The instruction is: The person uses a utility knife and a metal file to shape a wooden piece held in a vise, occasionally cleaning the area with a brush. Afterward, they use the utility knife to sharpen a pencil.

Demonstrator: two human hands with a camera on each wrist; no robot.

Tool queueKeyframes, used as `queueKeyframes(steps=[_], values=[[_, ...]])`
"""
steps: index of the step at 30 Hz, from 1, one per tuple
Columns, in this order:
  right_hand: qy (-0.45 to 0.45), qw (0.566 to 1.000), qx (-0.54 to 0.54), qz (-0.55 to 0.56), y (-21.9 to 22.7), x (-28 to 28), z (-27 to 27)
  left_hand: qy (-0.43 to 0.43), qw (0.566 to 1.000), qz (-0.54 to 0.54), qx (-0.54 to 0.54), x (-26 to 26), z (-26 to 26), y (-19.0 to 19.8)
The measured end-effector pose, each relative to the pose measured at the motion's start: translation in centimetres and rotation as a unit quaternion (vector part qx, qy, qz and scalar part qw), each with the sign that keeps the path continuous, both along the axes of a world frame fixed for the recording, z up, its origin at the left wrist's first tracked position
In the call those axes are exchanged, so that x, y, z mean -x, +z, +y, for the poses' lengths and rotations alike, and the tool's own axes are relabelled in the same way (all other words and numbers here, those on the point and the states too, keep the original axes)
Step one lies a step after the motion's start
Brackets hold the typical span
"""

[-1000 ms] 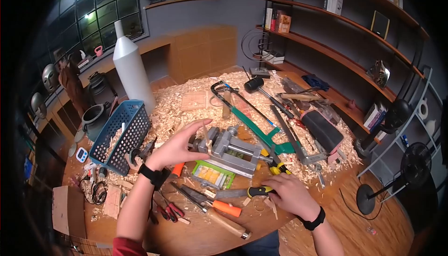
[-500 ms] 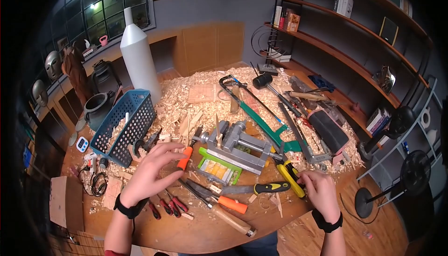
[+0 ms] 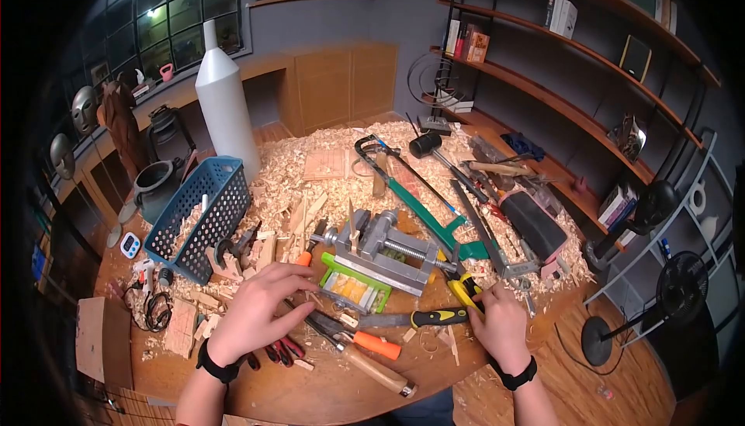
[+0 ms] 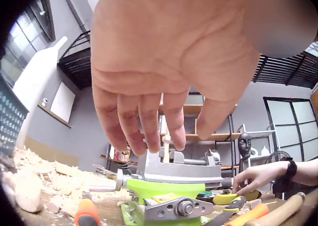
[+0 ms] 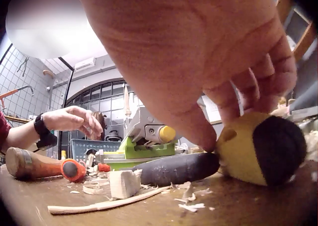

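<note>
A grey bench vise [image 3: 388, 251] stands mid-table over a bright green base, with a thin upright wooden stick [image 3: 352, 228] at its jaws. My left hand [image 3: 260, 309] hovers palm down to the vise's left, fingers spread and loosely bent, holding nothing. Below it lie red-and-black handles [image 3: 283, 351]. My right hand [image 3: 501, 328] has its thumb and fingers around the near end of a yellow-and-black tool [image 5: 243, 149]; the hand hides part of it. Just left of that hand is a black-and-yellow handle [image 3: 438, 316] with a flat blade. An orange-handled tool [image 3: 376, 344] and a wooden-handled tool [image 3: 380, 372] lie nearer me.
Wood shavings [image 3: 303, 185] cover the back of the table. A blue basket [image 3: 194, 216] stands at left by a tall white bottle [image 3: 221, 100]. Behind the vise, a green-framed saw [image 3: 419, 209] and a black mallet [image 3: 425, 145] lie towards the right.
My left hand has left the stick at the vise and moved down towards me. My right hand has gone from the black-and-yellow handle to the yellow-and-black tool.
</note>
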State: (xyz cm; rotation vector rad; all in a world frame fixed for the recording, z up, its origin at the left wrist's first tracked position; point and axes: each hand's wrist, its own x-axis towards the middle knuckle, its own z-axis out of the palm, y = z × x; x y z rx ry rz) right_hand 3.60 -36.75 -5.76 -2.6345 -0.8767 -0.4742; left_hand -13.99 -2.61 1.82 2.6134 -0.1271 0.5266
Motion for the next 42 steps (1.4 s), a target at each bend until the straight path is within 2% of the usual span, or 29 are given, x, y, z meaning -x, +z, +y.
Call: queueKeyframes(steps=[3,6,7,11,13,14,15,17,18,19,21,22,27,29,30,31,33,35,37,42], values=[[-0.002,1.000,0.011,-0.004,-0.4,-0.2,0.1,0.012,0.999,0.037,0.022,-0.5,-0.5,-0.3],[-0.012,1.000,-0.021,0.002,-0.6,-0.2,0.0,0.127,0.989,-0.021,0.070,-2.4,-2.2,-1.2],[-0.006,1.000,-0.022,0.000,-0.6,-0.5,-0.1,0.137,0.985,-0.028,0.103,-3.3,-2.6,-1.5],[-0.052,0.997,-0.039,0.045,0.2,-1.5,-1.5,0.151,0.982,-0.083,0.082,-7.3,-3.8,-3.9],[-0.097,0.987,-0.056,0.119,1.0,-2.0,-2.2,0.149,0.980,-0.109,0.073,-8.6,-4.8,-4.4],[-0.070,0.985,-0.116,0.108,0.6,-2.5,-2.9,0.144,0.977,-0.112,0.110,-9.0,-5.5,-4.6],[-0.069,0.985,-0.116,0.106,0.4,-2.9,-3.2,0.138,0.973,-0.114,0.147,-9.3,-6.2,-4.8],[-0.051,0.954,-0.277,0.102,0.1,-3.5,-3.8,0.130,0.972,-0.123,0.149,-9.7,-6.9,-5.2],[-0.029,0.906,-0.376,0.193,-0.8,-4.4,-4.1,0.134,0.972,-0.125,0.146,-9.7,-7.1,-5.1],[-0.031,0.906,-0.377,0.192,-0.1,-3.9,-3.9,0.137,0.972,-0.127,0.143,-9.7,-7.4,-5.0],[0.000,0.819,-0.442,0.367,2.8,-2.2,-2.3,0.135,0.973,-0.130,0.132,-9.7,-7.8,-4.9],[0.019,0.808,-0.448,0.381,3.4,-1.7,-1.2,0.136,0.974,-0.135,0.123,-9.7,-8.0,-4.9],[0.035,0.818,-0.431,0.379,2.9,-2.1,3.3,0.133,0.975,-0.138,0.115,-10.0,-8.0,-5.5],[0.073,0.824,-0.455,0.330,2.6,-2.6,5.0,0.133,0.975,-0.137,0.116,-9.7,-7.7,-5.9],[0.069,0.841,-0.424,0.329,2.6,-3.0,5.2,0.131,0.973,-0.136,0.129,-9.6,-7.7,-6.1],[0.070,0.841,-0.426,0.328,2.3,-3.4,5.3,0.130,0.972,-0.134,0.143,-9.5,-7.6,-6.3],[0.055,0.930,-0.295,0.213,1.6,-4.0,5.6,0.119,0.970,-0.122,0.172,-9.4,-7.6,-6.4],[0.062,0.922,-0.294,0.243,2.6,-3.3,5.8,0.110,0.967,-0.108,0.203,-9.5,-7.6,-6.4],[0.058,0.935,-0.287,0.198,2.4,-3.1,5.9,0.097,0.966,-0.110,0.211,-9.6,-7.5,-6.3],[0.048,0.938,-0.303,0.164,2.3,-2.7,6.0,0.092,0.970,-0.128,0.185,-10.0,-7.5,-6.6]])
